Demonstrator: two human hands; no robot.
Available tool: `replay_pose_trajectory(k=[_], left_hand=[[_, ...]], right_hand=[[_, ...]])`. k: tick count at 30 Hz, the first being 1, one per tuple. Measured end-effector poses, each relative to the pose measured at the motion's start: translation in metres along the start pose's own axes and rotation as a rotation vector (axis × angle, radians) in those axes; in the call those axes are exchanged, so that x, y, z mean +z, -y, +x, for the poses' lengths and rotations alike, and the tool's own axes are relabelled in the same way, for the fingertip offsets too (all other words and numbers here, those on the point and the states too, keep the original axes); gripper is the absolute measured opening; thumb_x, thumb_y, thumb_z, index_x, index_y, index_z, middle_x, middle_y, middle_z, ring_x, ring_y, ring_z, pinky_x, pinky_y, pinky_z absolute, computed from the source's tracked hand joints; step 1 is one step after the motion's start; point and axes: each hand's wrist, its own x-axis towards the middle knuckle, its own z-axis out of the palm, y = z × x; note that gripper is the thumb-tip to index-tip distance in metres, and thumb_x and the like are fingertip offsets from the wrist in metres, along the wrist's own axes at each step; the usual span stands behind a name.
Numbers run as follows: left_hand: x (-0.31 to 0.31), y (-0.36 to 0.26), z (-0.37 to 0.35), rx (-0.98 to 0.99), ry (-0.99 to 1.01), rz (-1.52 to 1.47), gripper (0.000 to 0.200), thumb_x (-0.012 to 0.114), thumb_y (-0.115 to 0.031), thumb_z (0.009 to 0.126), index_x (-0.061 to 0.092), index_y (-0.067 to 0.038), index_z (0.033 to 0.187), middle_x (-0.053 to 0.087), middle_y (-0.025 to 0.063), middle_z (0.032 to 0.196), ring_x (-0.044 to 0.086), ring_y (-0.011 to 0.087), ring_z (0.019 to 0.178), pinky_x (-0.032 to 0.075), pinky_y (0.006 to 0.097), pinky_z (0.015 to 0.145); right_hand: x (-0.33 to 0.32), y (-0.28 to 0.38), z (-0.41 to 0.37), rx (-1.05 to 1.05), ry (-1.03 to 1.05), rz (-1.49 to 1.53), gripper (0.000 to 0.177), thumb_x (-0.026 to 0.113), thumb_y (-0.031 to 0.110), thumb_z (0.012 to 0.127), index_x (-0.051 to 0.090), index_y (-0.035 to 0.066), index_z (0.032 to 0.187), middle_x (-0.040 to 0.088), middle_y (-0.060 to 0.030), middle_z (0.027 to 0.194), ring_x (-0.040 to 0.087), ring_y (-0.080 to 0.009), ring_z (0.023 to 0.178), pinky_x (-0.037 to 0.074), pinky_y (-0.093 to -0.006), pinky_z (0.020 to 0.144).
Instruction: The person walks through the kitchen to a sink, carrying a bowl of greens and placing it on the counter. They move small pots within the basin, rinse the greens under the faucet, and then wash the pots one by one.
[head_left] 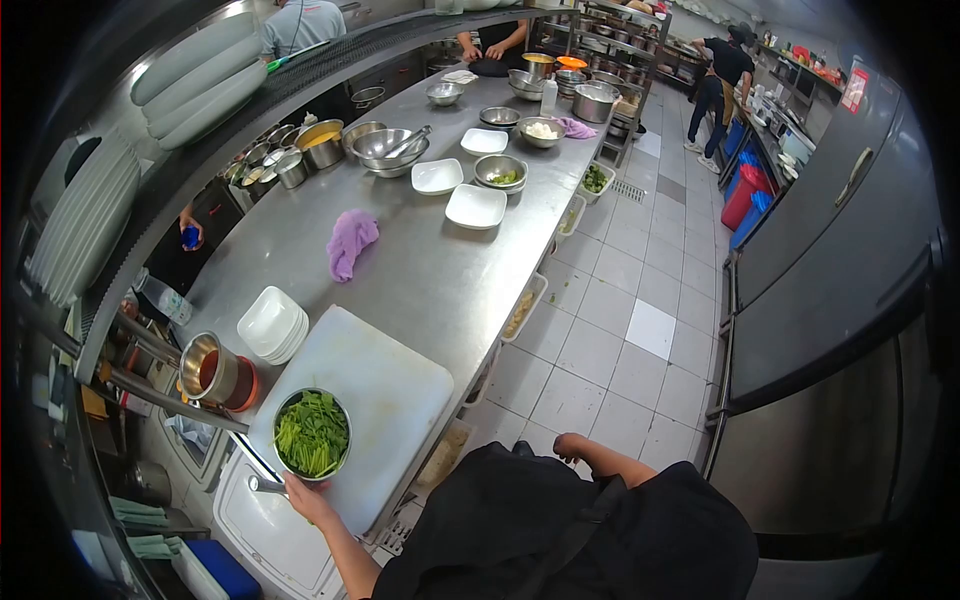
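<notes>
A metal bowl of chopped green leaves sits on the near end of a white cutting board. My left hand grips the bowl's near rim, beside a short metal handle that sticks out to the left. My right hand is hidden. Only a bare bent arm shows by my black top, over the tiled floor.
A stack of white square dishes and a metal pot stand left of the board. A purple cloth lies mid-counter. White plates and steel bowls fill the far end. People work at the back and across the counter.
</notes>
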Motion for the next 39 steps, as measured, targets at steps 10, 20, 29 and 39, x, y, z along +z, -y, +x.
replay_pose_trajectory(k=[10, 20, 29, 39], left_hand=[[0.002, -0.001, -0.001, -0.003, -0.004, 0.002, 0.041, 0.040, -0.038, 0.096, 0.052, 0.000, 0.107, 0.060, 0.0078, 0.089, 0.059, 0.0144, 0.067, 0.046, 0.0237, 0.046], [-0.001, 0.001, 0.000, 0.000, -0.013, 0.025, 0.042, 0.041, -0.039, 0.095, 0.052, 0.000, 0.107, 0.059, 0.0078, 0.091, 0.059, 0.0143, 0.068, 0.046, 0.0235, 0.046], [-0.001, 0.002, 0.001, -0.010, -0.012, 0.027, 0.041, 0.040, -0.037, 0.096, 0.051, 0.000, 0.111, 0.059, 0.0079, 0.093, 0.059, 0.0146, 0.069, 0.046, 0.0239, 0.047], [0.000, 0.001, 0.000, -0.017, -0.010, 0.011, 0.041, 0.039, -0.035, 0.097, 0.049, 0.000, 0.115, 0.058, 0.0083, 0.097, 0.059, 0.0147, 0.073, 0.045, 0.0239, 0.048]], right_hand=[[0.001, 0.002, -0.001, 0.025, 0.010, 0.002, 0.028, 0.042, 0.019, 0.083, 0.060, 0.004, 0.098, 0.065, -0.0118, 0.092, 0.066, -0.0229, 0.071, 0.055, -0.0394, 0.058], [0.005, -0.003, -0.002, 0.013, -0.003, 0.035, 0.032, 0.044, 0.018, 0.081, 0.061, 0.004, 0.104, 0.066, -0.0134, 0.095, 0.066, -0.0255, 0.074, 0.055, -0.0391, 0.061], [0.003, -0.004, 0.000, 0.010, 0.022, 0.017, 0.032, 0.043, 0.019, 0.081, 0.059, 0.004, 0.104, 0.065, -0.0133, 0.099, 0.066, -0.0244, 0.078, 0.055, -0.0399, 0.060], [0.003, -0.002, -0.003, -0.003, 0.020, 0.011, 0.031, 0.042, 0.019, 0.081, 0.058, 0.004, 0.103, 0.065, -0.0136, 0.099, 0.066, -0.0246, 0.078, 0.055, -0.0397, 0.060]])
